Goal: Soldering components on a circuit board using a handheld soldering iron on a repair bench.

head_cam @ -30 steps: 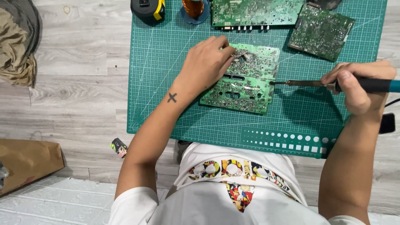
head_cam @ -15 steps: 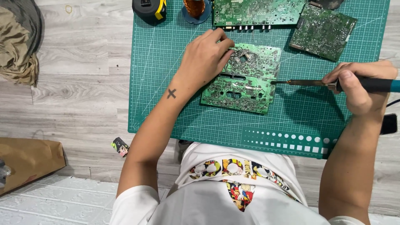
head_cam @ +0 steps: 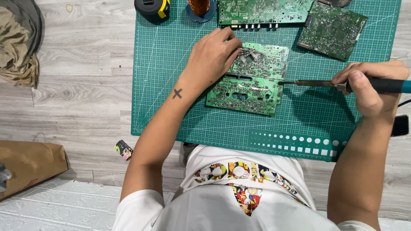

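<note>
Soldering iron (head_cam: 342, 84) gripped in right hand (head_cam: 369, 90), tip touching the right edge of the green circuit board (head_cam: 250, 81) at mat (head_cam: 162, 85) centre. Left hand (head_cam: 212, 55) presses on the board's upper left, fingers curled together. Work looks mid-way; two other boards (head_cam: 299, 17) at the mat's far edge lie untouched.

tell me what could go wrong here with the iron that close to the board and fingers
The soldering iron tip sits at the right edge of the green circuit board, which the left hand steadies; a slip could burn those fingers. The right hand grips near the metal shaft, possibly hot. A lingering tip may scorch the cutting mat.
</note>
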